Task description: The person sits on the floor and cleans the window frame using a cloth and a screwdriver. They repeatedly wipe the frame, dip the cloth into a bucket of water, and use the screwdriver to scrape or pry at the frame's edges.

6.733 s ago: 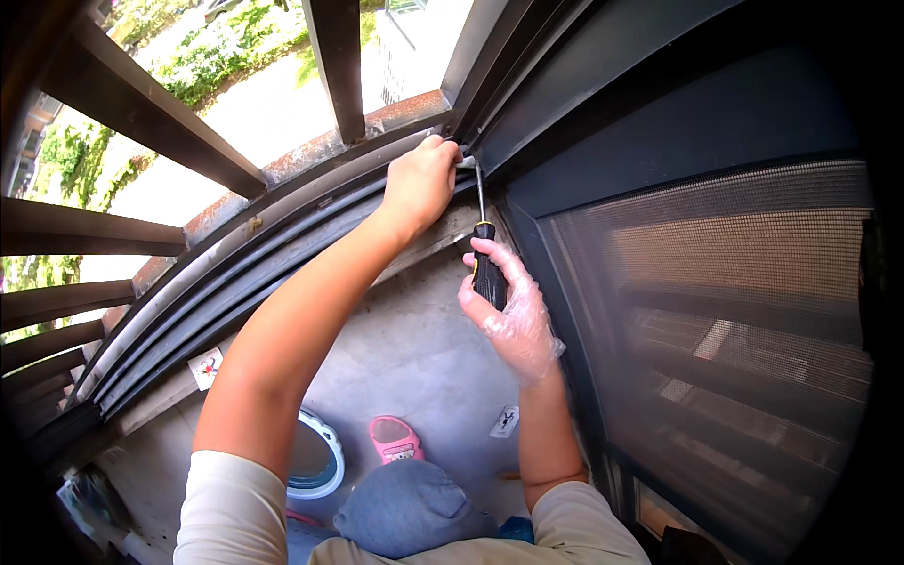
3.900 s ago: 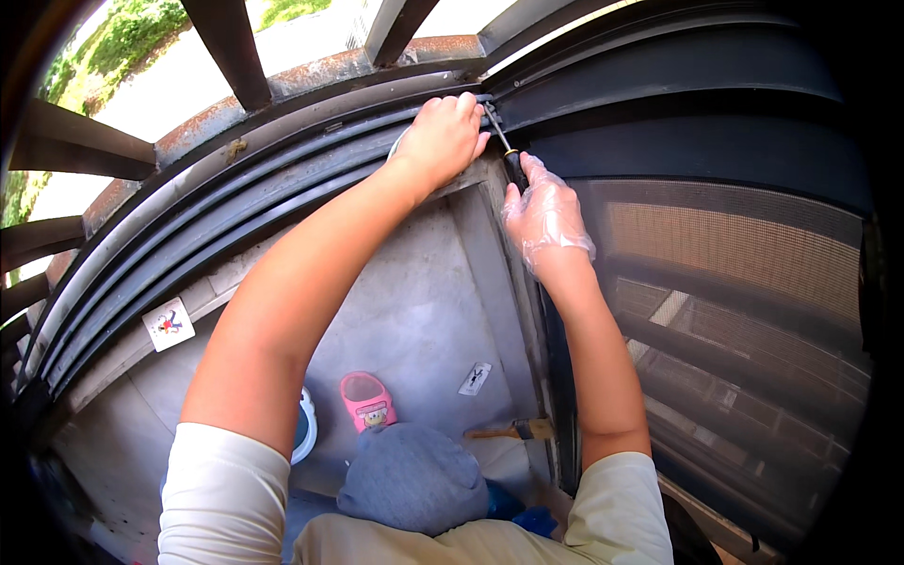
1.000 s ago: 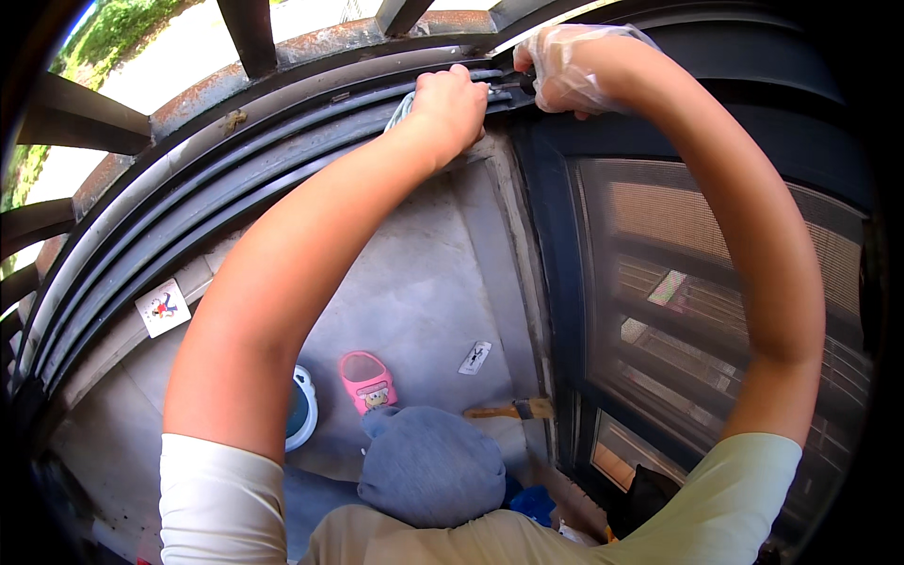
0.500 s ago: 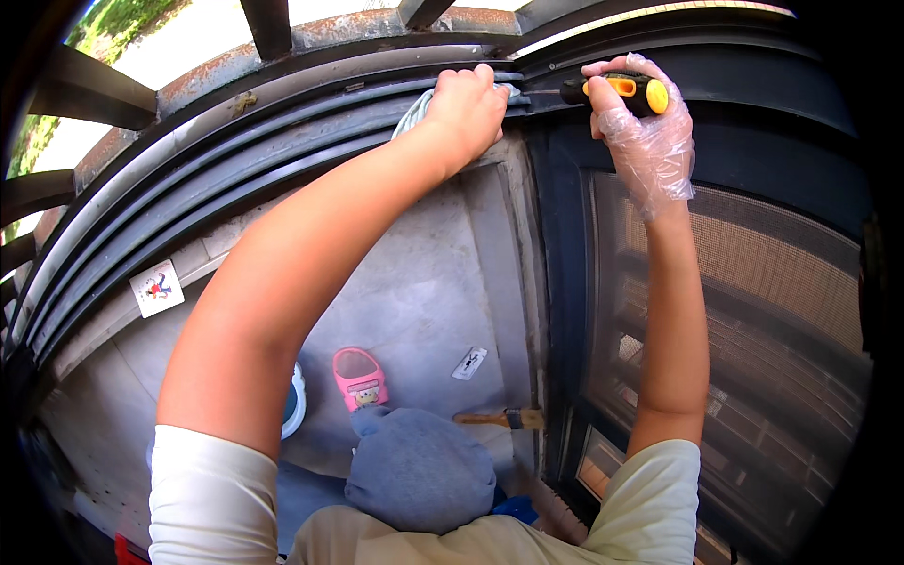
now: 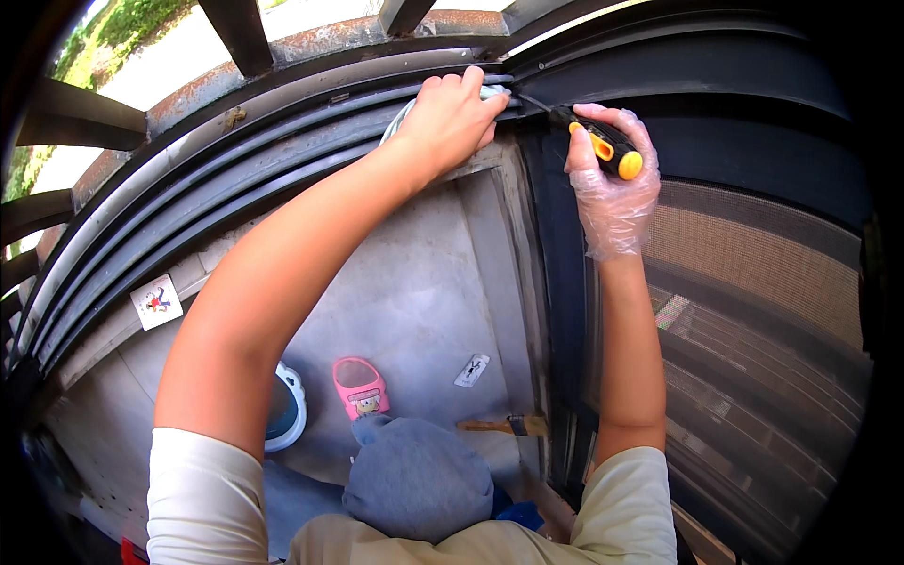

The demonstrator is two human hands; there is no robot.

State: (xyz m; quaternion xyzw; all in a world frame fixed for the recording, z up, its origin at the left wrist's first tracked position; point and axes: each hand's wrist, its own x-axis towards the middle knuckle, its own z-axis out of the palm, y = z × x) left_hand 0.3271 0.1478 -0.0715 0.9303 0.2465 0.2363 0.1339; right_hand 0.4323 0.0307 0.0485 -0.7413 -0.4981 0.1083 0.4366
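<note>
Since half a second ago the right hand (image 5: 612,184), in its clear plastic glove, has dropped slightly and turned the black-and-orange-handled screwdriver (image 5: 603,146) so its tip points left into the dark metal window track (image 5: 282,174) at the upper corner of the dark door frame (image 5: 556,282). Its fingers are wrapped tight round the handle. The bare left hand (image 5: 450,118) presses a pale grey cloth (image 5: 400,118) against the track, fingers together and curled over the cloth's edge, just left of the tip. To work well here, the blade likely wants to stay seated in the groove with steady, low pressure, while the left hand keeps clear of the tip. Below, a pink slipper (image 5: 358,386) lies on the grey concrete floor (image 5: 424,282).
</note>
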